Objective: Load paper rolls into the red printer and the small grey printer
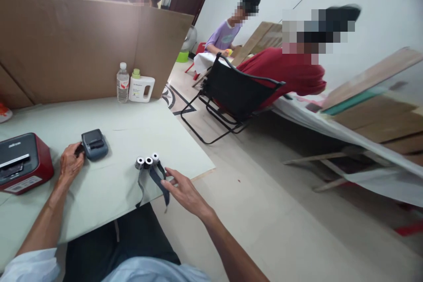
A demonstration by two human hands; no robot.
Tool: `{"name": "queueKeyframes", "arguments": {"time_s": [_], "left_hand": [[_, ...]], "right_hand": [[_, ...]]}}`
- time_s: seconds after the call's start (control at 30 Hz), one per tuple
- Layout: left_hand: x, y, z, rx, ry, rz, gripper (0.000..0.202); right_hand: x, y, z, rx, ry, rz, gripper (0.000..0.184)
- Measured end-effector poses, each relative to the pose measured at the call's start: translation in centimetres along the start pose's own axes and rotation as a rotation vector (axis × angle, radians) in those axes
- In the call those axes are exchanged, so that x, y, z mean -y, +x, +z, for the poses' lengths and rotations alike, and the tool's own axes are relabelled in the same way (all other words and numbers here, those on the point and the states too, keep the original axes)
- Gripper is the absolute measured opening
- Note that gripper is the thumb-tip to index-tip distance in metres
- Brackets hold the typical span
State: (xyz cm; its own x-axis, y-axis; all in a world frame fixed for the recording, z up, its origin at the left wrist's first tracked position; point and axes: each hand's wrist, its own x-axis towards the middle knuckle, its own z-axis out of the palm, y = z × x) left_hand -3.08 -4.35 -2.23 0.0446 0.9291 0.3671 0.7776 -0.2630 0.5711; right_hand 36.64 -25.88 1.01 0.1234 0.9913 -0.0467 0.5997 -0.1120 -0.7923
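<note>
My left hand (70, 161) rests on the pale table (109, 185) with its fingers curled against the left side of a small dark grey printer-like device (94, 143). My right hand (185, 193) hovers at the table's near edge, fingers stretched out, its tips touching dark strips (155, 179) that hang from three small paper rolls (146, 161) standing in a row.
A red and black box-shaped machine (21, 163) sits at the far left. A water bottle (122, 82) and a white jug (141, 88) stand by a cardboard screen (82, 44). A black folding chair (233, 97) and two seated people are to the right.
</note>
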Motion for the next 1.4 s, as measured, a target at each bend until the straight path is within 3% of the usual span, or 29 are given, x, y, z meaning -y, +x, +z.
{"name": "queueKeyframes", "arguments": {"time_s": [0.1, 0.2, 0.3, 0.4, 0.47, 0.57, 0.67, 0.8, 0.9, 1.07, 1.27, 1.4], "left_hand": [[-0.1, -0.2, -0.1, 0.009, 0.002, -0.019, 0.043], [-0.6, -0.6, -0.2, 0.019, 0.008, -0.031, 0.042], [-1.0, -1.0, -0.2, 0.024, 0.006, -0.041, 0.042], [-1.2, -1.5, -0.2, 0.023, -0.001, -0.050, 0.043], [-1.1, -1.7, -0.2, 0.023, -0.008, -0.050, 0.044], [-1.0, -2.0, -0.2, 0.033, -0.024, -0.046, 0.046], [-0.7, -2.1, -0.2, 0.047, -0.045, -0.046, 0.048], [-0.3, -2.3, 0.0, 0.061, -0.077, -0.048, 0.044], [-0.1, -2.4, 0.1, 0.066, -0.097, -0.050, 0.040], [-0.1, -2.5, 0.4, 0.057, -0.108, -0.052, 0.036], [0.1, -2.8, -0.1, -0.038, -0.030, -0.087, 0.034], [-0.2, -3.0, -0.5, -0.014, 0.027, -0.048, 0.027]], "right_hand": [[0.5, -0.3, 0.8, 0.062, 0.089, 0.007, 0.059], [0.5, 0.0, 0.3, 0.130, 0.119, 0.026, 0.058], [1.2, 1.8, -0.9, 0.004, -0.034, -0.038, 0.052], [3.9, 4.8, -0.9, -0.064, -0.144, -0.203, 0.044], [6.4, 7.2, 0.3, 0.023, -0.156, -0.348, 0.040], [9.6, 10.9, 3.9, 0.178, -0.232, -0.526, 0.046], [11.2, 14.3, 8.2, 0.329, -0.317, -0.552, 0.063], [11.4, 17.0, 12.7, 0.421, -0.366, -0.516, 0.085], [10.8, 17.7, 14.3, 0.410, -0.391, -0.526, 0.088], [9.6, 17.7, 14.9, 0.365, -0.424, -0.555, 0.085], [9.4, 17.6, 15.2, 0.344, -0.442, -0.550, 0.084], [9.6, 17.5, 15.2, 0.352, -0.442, -0.538, 0.083]]}}
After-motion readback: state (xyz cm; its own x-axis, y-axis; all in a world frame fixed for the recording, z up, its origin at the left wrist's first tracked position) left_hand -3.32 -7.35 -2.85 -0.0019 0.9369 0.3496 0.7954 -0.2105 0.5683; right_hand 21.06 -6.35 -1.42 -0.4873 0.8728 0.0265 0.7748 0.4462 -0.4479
